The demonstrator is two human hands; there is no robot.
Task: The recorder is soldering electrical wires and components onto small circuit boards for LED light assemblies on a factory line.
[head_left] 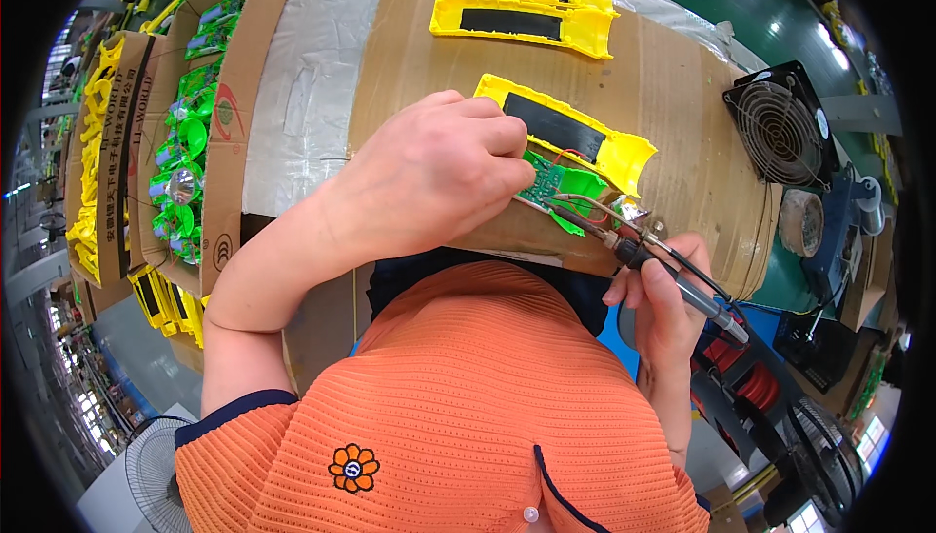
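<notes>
My right hand grips a soldering iron with a thin metal tube fixed along it. The iron's tip points left, at a green circuit board with a red wire. Beside and under the board is a bright green plastic part. My left hand is closed at the board's left end; its fingertips are turned away, so what they pinch is hidden. Just beyond, a yellow plastic shell with a black inlay lies on the cardboard.
Two more yellow shells lie at the far side of the cardboard-covered table. On the left, a carton holds several green assemblies, beside another of yellow parts. At the right are a black fan and a tape roll.
</notes>
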